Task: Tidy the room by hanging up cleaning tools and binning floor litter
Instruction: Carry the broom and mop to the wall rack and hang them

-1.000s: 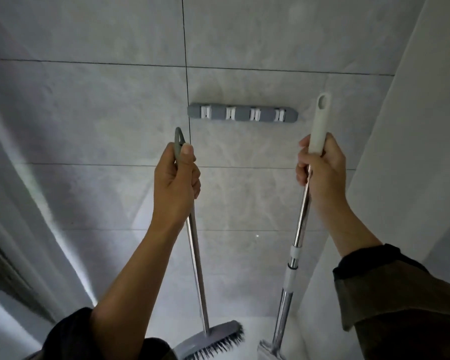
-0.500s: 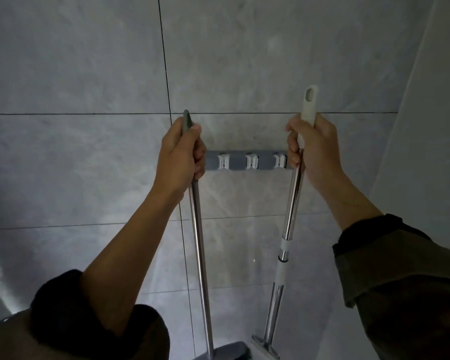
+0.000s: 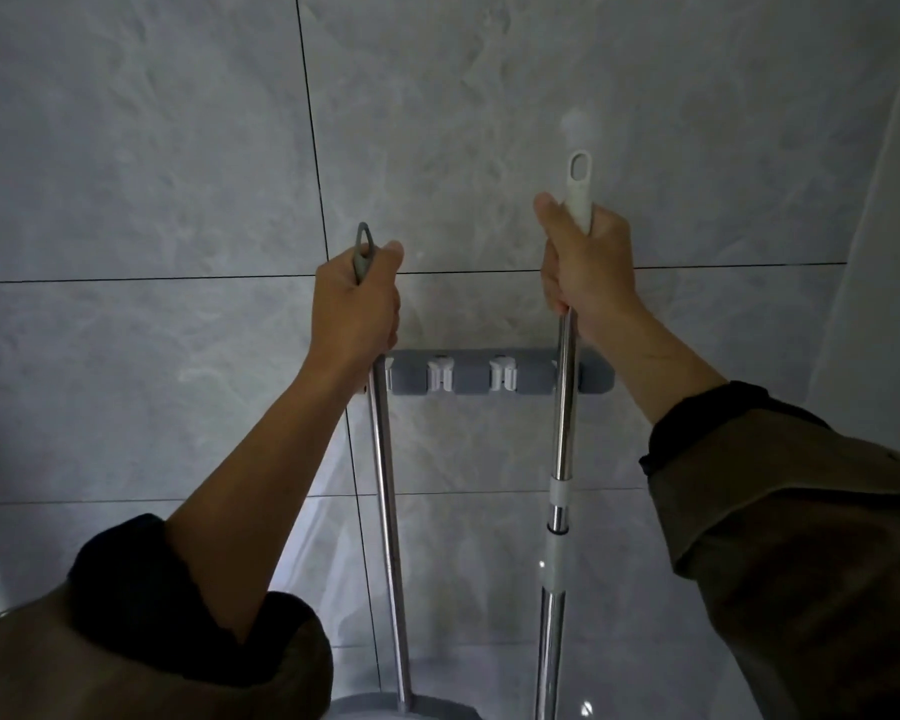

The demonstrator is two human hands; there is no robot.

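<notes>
My left hand (image 3: pixel 357 304) grips the top of a brush's metal pole (image 3: pixel 388 491), whose grey hanging loop sticks up above my fist. The brush's grey head (image 3: pixel 406 706) shows at the bottom edge. My right hand (image 3: pixel 585 267) grips the white handle end of a second tool's metal pole (image 3: pixel 562 423), with its white loop above my fingers. Both poles stand upright against the grey wall rack (image 3: pixel 471 376), one at each end, level with its white clips. Whether either pole sits in a clip is hidden.
The rack is fixed to a grey marbled tile wall (image 3: pixel 178 174). A plain white wall or panel (image 3: pixel 884 226) closes the corner on the right. Two middle clips on the rack hold nothing.
Both hands have risen above the rack, carrying the poles up and in against it. The view has tilted upward, so the rack sits lower in frame.
</notes>
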